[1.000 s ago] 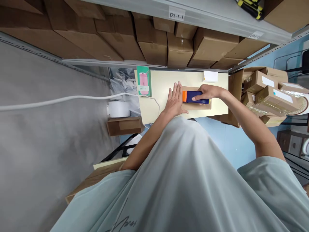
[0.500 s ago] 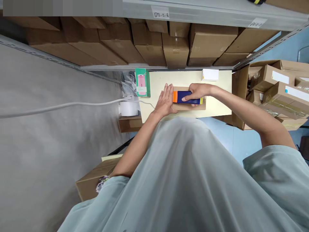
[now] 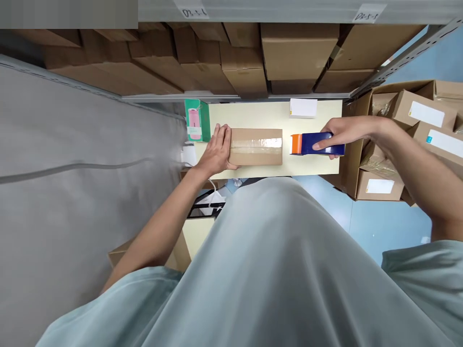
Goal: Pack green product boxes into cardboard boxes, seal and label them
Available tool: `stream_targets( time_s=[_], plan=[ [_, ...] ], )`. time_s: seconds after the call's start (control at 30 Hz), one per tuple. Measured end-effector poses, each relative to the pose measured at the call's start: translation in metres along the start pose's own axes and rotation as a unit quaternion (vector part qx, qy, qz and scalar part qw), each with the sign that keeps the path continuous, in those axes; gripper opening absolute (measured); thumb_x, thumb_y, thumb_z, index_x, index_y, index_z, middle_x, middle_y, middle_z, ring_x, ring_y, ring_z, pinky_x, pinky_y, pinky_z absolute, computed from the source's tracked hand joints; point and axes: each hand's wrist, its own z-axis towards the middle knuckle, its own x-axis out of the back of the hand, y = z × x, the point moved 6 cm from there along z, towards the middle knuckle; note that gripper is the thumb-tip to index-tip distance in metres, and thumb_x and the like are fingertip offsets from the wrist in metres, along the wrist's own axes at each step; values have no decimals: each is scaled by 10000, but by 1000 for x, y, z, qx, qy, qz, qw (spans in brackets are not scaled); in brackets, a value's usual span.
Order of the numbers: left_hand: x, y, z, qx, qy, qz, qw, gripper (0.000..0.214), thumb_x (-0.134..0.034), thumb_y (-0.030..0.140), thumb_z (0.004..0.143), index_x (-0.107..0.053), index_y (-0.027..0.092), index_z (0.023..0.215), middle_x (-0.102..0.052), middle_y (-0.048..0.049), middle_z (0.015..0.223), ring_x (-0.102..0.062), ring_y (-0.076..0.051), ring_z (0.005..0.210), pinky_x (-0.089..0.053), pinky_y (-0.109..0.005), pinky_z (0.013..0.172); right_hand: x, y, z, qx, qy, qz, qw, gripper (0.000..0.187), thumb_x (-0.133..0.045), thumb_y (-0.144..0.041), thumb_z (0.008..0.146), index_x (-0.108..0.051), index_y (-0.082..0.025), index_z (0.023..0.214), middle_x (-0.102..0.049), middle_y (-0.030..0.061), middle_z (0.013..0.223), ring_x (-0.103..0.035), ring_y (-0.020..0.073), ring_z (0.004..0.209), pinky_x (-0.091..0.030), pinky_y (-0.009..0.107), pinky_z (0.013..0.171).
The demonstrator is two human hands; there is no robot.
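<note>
Where the camera looks down over the person's pale shirt (image 3: 275, 270), the biggest thing is the metal shelf (image 3: 231, 9) at twelve o'clock, filled with brown cartons (image 3: 298, 50). Below it stands the cream table (image 3: 253, 113). At three o'clock of the table there is a big open carton (image 3: 356, 159) full of small labelled parcels (image 3: 419, 113).

On the middle of the table lies the cardboard box (image 3: 255, 156), with its long side running from nine to three o'clock. The left hand (image 3: 217, 150) lies flat and open on the nine o'clock end, fingers stretched and close together. It holds nothing and only presses the box down. The right hand (image 3: 343, 136) is closed around the blue and orange tape dispenser (image 3: 306, 143), which is at three o'clock of the box, near it but apart. I cannot tell if the dispenser touches the table.

This is the change: half a second ago the dispenser was on top of the box, under the same hand, and now it has gone off the three o'clock end. Where it passed, a shiny strip of clear tape (image 3: 257, 143) runs along the top of the box from end to end, so the top seam looks closed. The left hand has stayed at its end.

Of the smaller things, a green package (image 3: 197, 120) with a pink picture stands at ten o'clock of the box, just beside the left hand. A little white box (image 3: 303, 108) lies at one o'clock, near the far edge of the table.
</note>
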Motion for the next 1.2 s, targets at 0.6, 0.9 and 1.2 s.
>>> stream_targets(
  time_s=[0.6, 0.9, 1.2],
  plan=[
    [-11, 6, 7, 48, -53, 114, 991, 1614, -938, 764, 687, -63, -36, 1782, -55, -407, 1833, 41, -587, 1725, -111, -754, 1374, -16, 35, 44, -28, 46, -241, 969, 582, -658, -684, 1009, -843, -146, 889, -813, 112, 777, -779, 287, 839, -570, 366, 809],
    [-13, 4, 4, 25, -43, 109, 993, 1598, -936, 755, 707, -56, -35, 1781, -44, -415, 1830, 48, -587, 1724, -134, -761, 1368, -70, -9, 68, -100, 178, -235, 950, 285, -673, -393, 1047, -803, -158, 1144, -798, 110, 836, -777, 306, 901, -553, 389, 844],
    [-15, 7, -2, -5, -22, 116, 993, 1565, -918, 759, 734, -78, -66, 1765, -52, -457, 1807, 42, -589, 1721, -136, -763, 1359, -102, -4, 79, -195, 285, -164, 924, 297, -637, -396, 1094, -784, -168, 1218, -829, 203, 1153, -783, 306, 1065, -566, 363, 847]
  ],
)
